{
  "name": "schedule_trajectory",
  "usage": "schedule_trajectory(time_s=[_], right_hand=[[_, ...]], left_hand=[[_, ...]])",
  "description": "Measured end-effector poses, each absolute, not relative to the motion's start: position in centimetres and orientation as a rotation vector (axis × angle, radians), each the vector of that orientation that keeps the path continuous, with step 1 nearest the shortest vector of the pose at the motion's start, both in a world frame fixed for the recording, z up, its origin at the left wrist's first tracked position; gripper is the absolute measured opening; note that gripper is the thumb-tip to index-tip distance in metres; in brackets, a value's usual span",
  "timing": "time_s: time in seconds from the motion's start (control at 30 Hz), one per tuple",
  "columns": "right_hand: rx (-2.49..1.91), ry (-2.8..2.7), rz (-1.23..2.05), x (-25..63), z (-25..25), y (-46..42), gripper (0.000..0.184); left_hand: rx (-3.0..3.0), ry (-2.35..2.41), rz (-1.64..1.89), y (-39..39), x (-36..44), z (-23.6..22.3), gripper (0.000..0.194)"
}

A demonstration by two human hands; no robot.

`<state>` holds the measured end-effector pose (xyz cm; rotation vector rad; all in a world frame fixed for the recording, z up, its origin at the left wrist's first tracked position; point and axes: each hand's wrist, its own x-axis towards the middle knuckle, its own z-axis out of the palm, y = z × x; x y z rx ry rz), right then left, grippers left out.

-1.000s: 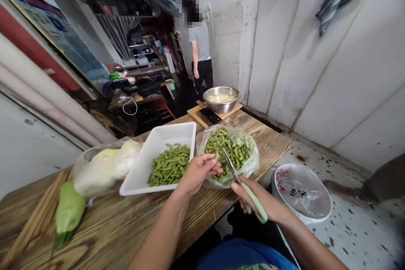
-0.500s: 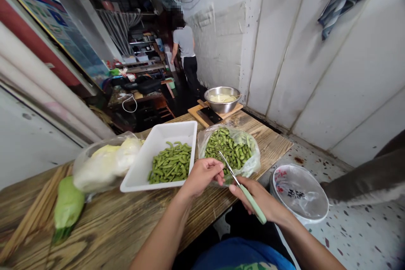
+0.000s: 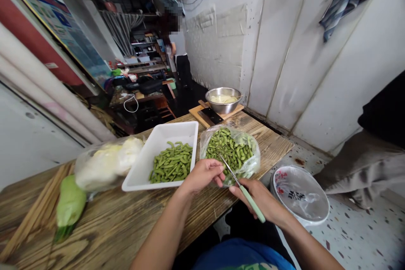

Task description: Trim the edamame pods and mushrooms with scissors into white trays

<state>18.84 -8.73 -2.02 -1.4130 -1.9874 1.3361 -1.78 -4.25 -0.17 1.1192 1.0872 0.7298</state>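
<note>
- One by one from the left, logged wooden strips [image 3: 38, 211] and a green squash [image 3: 70, 202] close together on the table [image 3: 107, 230].
- Next, found pale vegetables [image 3: 126, 154] inside a clear bag [image 3: 82, 157], close beside a white tray [image 3: 162, 137].
- Saw green pods [image 3: 173, 162] heaped in the tray, toward the right; judged a shift possible from a bump of the left forearm [image 3: 166, 228].
- Observed the left hand [image 3: 202, 175] with fingers curled in, thumb near fingertips; could not tell whether gripping a pod.
- Noted more green pods [image 3: 229, 145] in an open plastic bag [image 3: 255, 158], just beyond the left hand; judged a tear and spill possible through a snag of blade points on thin film.
- Found scissors [image 3: 252, 203] held in the right hand [image 3: 261, 196], fingers wrapped around the green handle, blades apparently nearly together, close beside the left fingertips. Judged a cut the chief hazard, from a mistimed squeeze.
- Last, recorded a lined bin [image 3: 311, 221] on the floor [image 3: 351, 223], right of the table.
</note>
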Motion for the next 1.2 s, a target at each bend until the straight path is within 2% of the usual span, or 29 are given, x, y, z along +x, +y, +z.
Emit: schedule_trajectory(time_s=[0.1,0.3,0.4,0.57,0.87,1.2], right_hand=[[-1.414,-1.901,1.452,19.0,-2.2,-8.6,0.05],[-1.11,-1.708,1.744,19.1,-1.3,-8.7,0.068],[-1.006,-1.671,1.814,18.9,-1.3,-8.9,0.067],[-0.997,-1.664,1.761,18.5,-2.0,-8.8,0.063],[-1.098,-1.743,1.664,18.4,-1.4,-8.8,0.069],[-1.151,-1.867,1.505,18.8,-0.3,-8.6,0.06]], left_hand=[[1.09,1.083,0.774,-4.1,-1.9,0.0,0.043],[0.913,1.076,1.157,-4.2,-1.2,0.0,0.042],[0.779,1.004,1.175,-4.5,-0.9,0.4,0.042],[0.705,1.007,1.188,-5.2,-0.4,0.9,0.042],[0.756,0.995,1.171,-6.3,0.5,0.4,0.037],[0.796,1.013,1.164,-6.5,0.6,0.3,0.039]])
